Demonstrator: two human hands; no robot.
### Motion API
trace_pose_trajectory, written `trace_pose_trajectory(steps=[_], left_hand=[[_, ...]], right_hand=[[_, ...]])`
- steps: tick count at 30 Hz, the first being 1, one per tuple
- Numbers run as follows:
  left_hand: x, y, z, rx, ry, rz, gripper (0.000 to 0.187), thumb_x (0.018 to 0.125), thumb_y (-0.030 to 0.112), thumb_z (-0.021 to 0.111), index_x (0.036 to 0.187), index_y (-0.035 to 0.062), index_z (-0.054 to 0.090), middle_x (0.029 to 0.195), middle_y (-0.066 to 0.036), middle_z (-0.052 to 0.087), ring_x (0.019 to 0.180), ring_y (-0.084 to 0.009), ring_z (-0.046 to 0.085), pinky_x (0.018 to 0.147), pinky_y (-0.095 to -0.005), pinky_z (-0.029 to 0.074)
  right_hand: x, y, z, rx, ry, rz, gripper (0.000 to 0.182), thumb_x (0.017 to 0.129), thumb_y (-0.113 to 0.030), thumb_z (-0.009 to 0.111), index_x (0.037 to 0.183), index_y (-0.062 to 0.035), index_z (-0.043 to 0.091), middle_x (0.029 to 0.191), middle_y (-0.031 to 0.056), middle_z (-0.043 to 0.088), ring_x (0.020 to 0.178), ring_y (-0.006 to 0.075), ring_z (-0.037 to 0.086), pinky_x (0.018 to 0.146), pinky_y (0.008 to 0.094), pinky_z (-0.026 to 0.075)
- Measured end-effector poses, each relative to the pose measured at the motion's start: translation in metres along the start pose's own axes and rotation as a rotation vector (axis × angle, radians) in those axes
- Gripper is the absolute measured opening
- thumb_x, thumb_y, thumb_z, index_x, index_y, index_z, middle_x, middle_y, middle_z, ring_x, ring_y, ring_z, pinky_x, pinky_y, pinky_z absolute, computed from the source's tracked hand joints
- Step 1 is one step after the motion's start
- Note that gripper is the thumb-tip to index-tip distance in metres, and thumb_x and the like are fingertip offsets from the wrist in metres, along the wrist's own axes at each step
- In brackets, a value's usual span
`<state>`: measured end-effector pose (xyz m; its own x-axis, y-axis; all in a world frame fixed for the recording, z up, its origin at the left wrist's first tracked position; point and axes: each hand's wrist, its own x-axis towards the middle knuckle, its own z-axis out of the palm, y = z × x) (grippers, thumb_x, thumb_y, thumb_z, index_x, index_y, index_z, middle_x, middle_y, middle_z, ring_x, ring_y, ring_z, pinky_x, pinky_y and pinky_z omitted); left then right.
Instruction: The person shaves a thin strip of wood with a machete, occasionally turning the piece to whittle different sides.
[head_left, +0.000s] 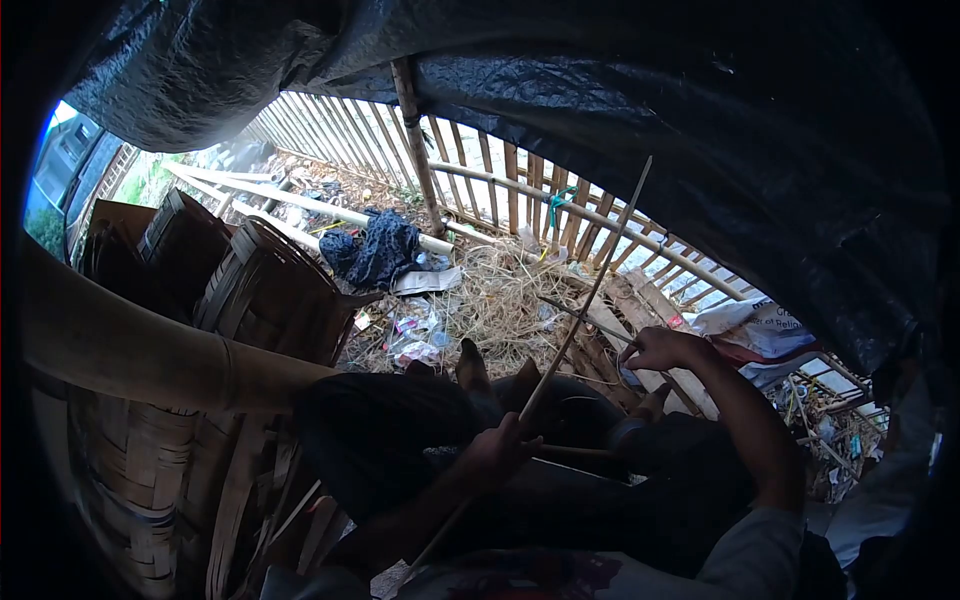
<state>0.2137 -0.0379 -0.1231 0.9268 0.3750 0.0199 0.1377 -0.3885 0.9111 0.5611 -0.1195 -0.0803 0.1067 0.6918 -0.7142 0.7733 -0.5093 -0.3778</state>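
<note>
My left hand (497,452) is closed around the lower part of a long, thin bamboo strip (598,275). The strip slants up and to the right, and its tail runs down past my wrist. My right hand (662,350) is bent in with its fingers pinched at the end of a thin, narrow blade-like tool (607,327). That tool reaches left and crosses the strip, overlapping it in this view; I cannot tell its exact kind. Both hands are over my dark-trousered legs (400,420), in dim light.
A thick bamboo pole (150,345) crosses the left side, beside woven bamboo baskets (270,290). Ahead, shavings (500,310) and litter cover the ground before a slatted bamboo fence (490,175). Dark plastic sheeting (760,150) hangs low overhead and to the right.
</note>
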Motion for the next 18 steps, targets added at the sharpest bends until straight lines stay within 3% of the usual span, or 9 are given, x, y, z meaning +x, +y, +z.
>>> trace_pose_trajectory(steps=[8,10,13,15,18], left_hand=[[0.0,0.003,0.0,0.0,0.044,0.035,0.029,0.087,0.02,0.061,0.096,0.0031,0.039,0.065,-0.016,0.051,0.056,-0.0407,0.057,0.043,-0.0473,0.041],[0.0,0.003,0.0,-0.022,0.036,-0.006,0.028,0.087,0.02,0.06,0.096,0.0031,0.04,0.065,-0.016,0.05,0.056,-0.0407,0.056,0.043,-0.0474,0.04],[-0.001,0.001,0.0,-0.04,0.139,0.077,0.026,0.088,0.019,0.059,0.096,0.0029,0.04,0.064,-0.016,0.05,0.057,-0.0412,0.056,0.043,-0.0475,0.039],[-0.003,-0.003,-0.002,-0.043,-0.009,-0.099,0.03,0.087,0.009,0.06,0.109,0.0003,0.041,0.081,-0.014,0.059,0.063,-0.0265,0.061,0.05,-0.0345,0.045],[0.001,0.009,-0.006,0.016,-0.045,-0.17,0.029,0.087,0.009,0.061,0.108,0.0006,0.043,0.081,-0.014,0.059,0.063,-0.026,0.061,0.051,-0.034,0.045]], right_hand=[[-0.002,-0.001,0.001,0.011,0.031,-0.017,0.034,0.075,-0.03,0.061,0.104,-0.0139,0.069,0.1,0.0144,0.067,0.09,0.0268,0.064,0.083,0.0371,0.049],[-0.002,-0.009,0.003,-0.06,-0.01,-0.116,0.034,0.074,-0.028,0.06,0.102,-0.0104,0.068,0.097,0.0144,0.067,0.088,0.027,0.065,0.08,0.0378,0.05],[-0.018,-0.048,0.006,-0.21,-0.002,-0.029,0.036,0.072,-0.03,0.059,0.101,-0.0108,0.068,0.088,0.0173,0.066,0.086,0.03,0.064,0.079,0.0403,0.05],[-0.025,-0.071,0.01,-0.248,0.01,-0.073,0.034,0.071,-0.031,0.061,0.097,-0.0094,0.068,0.084,0.0167,0.066,0.083,0.0304,0.064,0.077,0.0407,0.05],[-0.034,-0.09,0.016,-0.289,0.119,-0.141,0.029,0.069,-0.031,0.064,0.086,-0.0068,0.066,0.076,0.0146,0.066,0.077,0.0314,0.065,0.072,0.0412,0.051]])
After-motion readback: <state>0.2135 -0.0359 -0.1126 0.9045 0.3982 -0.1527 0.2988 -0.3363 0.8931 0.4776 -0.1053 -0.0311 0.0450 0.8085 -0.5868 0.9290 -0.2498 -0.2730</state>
